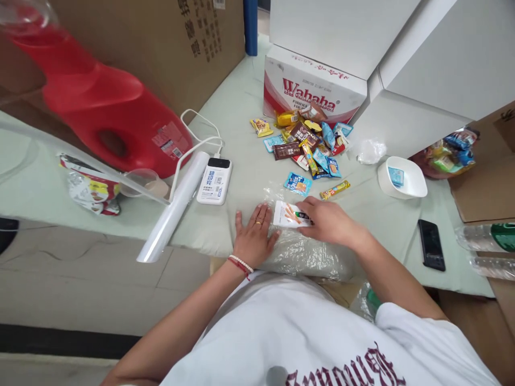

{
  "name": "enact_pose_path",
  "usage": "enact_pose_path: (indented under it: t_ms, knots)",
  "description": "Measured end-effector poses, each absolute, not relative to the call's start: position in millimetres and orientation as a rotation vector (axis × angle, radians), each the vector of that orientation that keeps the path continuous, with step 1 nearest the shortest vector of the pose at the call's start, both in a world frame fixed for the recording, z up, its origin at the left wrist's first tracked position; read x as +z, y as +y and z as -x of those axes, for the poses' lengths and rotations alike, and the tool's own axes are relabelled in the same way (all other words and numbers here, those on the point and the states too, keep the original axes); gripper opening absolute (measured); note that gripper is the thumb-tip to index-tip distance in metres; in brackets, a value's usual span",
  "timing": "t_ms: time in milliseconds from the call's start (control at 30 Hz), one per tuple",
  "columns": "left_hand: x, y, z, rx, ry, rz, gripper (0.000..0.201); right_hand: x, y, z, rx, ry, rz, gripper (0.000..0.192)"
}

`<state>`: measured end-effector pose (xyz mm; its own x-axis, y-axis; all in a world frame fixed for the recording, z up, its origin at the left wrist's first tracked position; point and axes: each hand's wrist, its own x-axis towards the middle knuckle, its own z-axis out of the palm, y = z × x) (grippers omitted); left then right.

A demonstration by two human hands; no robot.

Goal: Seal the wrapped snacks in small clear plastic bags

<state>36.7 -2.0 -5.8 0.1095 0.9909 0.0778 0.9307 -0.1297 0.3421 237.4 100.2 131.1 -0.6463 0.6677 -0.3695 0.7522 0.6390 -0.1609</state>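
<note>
My right hand [328,222] grips the right end of a small white snack packet [286,214] printed with orange sticks. My left hand [255,234] lies flat with fingers stretched, left of the packet, on clear plastic film [306,249] spread along the table's near edge. Just beyond the hands are a blue snack packet [298,184] and a yellow snack stick [335,190]. Farther back lies a heap of mixed wrapped snacks [309,142]. To the right, a white bowl [418,179] holds one light-blue packet [396,176].
A white power bank [214,181] with a cable lies beside a roll of plastic film [173,214]. A large red jug [116,112] stands at left. A Wahaha box [314,88] stands behind the snacks. A phone [431,245] and plastic bottles [488,236] are at right.
</note>
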Motion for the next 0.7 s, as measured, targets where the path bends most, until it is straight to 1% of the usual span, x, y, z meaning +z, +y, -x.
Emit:
enact_pose_path:
  t_ms: [133,233,267,300,333,400,467,533,633,700]
  knots:
    - [-5.3,0.7,-37.8,0.386,1.914,-2.167,0.065,88.1,81.5,-240.6,-0.445,2.478,-1.227,0.047]
    - [-2.8,-1.0,-32.9,0.411,1.931,-2.161,0.067,75.5,77.7,-251.3,-0.533,2.522,-1.294,0.068]
    - [-1.3,-3.4,-28.7,0.442,1.941,-2.173,0.068,75.2,74.3,-259.5,-0.578,2.577,-1.307,0.073]
    - [0.4,-6.6,-23.0,0.483,1.931,-2.206,0.067,75.8,68.9,-270.1,-0.63,2.648,-1.309,0.072]
    - [2.0,-10.7,-16.0,0.528,1.879,-2.267,0.065,76.5,61.4,-282.8,-0.689,2.731,-1.289,0.068]
    - [4.3,-20.1,0.3,0.578,1.614,-2.447,0.058,75.3,40.6,-311.6,-0.826,2.89,-1.189,0.057]
    - [4.3,-29.0,16.4,0.523,1.246,-2.589,0.052,67.7,16.3,-339.5,-0.928,2.972,-1.08,0.053]
    - [2.2,-35.2,29.1,0.421,1.026,-2.636,0.043,54.0,-4.9,-361.6,-0.952,2.979,-1.04,0.049]
    - [0.1,-36.0,39.1,0.356,1.022,-2.58,0.027,32.1,-20.4,-378.6,-0.975,2.972,-1.119,0.031]
    - [2.9,-30.2,40.7,0.375,1.079,-2.469,0.026,25.4,-17.5,-380.2,-1.076,2.977,-1.177,0.021]
